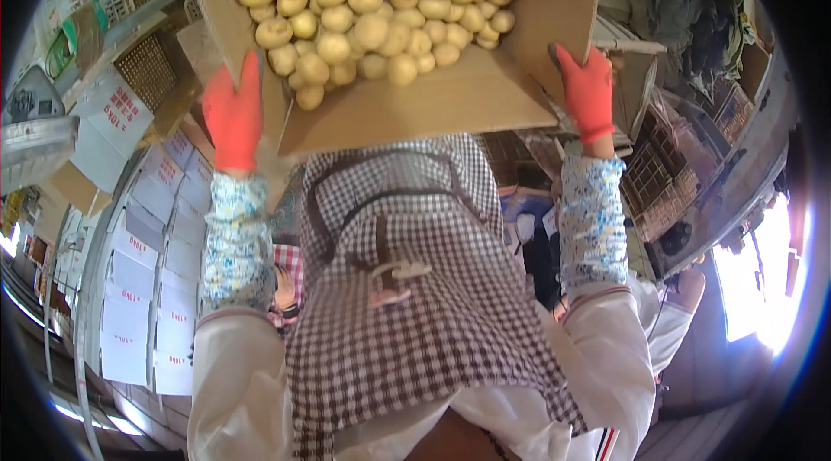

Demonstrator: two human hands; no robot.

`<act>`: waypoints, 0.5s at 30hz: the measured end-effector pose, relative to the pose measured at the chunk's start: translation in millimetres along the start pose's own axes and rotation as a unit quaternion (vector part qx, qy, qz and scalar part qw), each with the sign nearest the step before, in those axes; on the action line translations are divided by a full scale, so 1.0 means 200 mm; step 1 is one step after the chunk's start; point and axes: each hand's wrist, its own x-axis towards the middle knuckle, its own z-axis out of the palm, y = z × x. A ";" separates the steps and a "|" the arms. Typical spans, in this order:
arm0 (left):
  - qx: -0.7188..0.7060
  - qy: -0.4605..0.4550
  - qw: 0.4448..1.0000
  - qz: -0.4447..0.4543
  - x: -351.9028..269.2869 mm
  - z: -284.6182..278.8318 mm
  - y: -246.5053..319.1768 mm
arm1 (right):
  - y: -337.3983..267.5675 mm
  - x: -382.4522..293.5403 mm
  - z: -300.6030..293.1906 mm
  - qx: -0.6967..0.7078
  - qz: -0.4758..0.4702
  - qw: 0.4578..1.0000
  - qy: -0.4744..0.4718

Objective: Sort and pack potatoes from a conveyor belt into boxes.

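Observation:
An open cardboard box (pixel 415 120) lies across the top of my view, partly cut off by the upper edge. Inside it is a heap of yellow-brown, rounded produce (pixel 373 32) that looks like potatoes. My left hand (pixel 235 117), in a red-orange work glove with a dark palm side, grips the box's left wall near the front corner. On the opposite side my right hand (pixel 589 94), gloved alike, holds the right wall. The fingers behind the cardboard are partly hidden. A checked apron (pixel 415 253) covers my front, just behind the box.
White cartons (pixel 130 305) with red print are stacked on the left. A printed carton (pixel 113 117) and a brown woven basket (pixel 146 68) stand closer. Plastic crates (pixel 649 162) and crumpled dark sheeting (pixel 688 13) are on the right. Other people's arms (pixel 675 305) show behind me.

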 end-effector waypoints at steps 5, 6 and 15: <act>0.055 -0.015 0.998 -0.012 0.04 -0.03 -0.04 | 0.02 0.03 0.02 -0.017 -0.012 0.999 0.030; 0.050 -0.001 0.999 -0.006 0.06 -0.03 -0.07 | 0.01 0.03 0.03 -0.004 -0.022 0.999 0.031; 0.072 0.132 0.975 0.161 0.03 0.07 -0.24 | 0.01 -0.03 0.09 -0.115 -0.096 0.979 0.140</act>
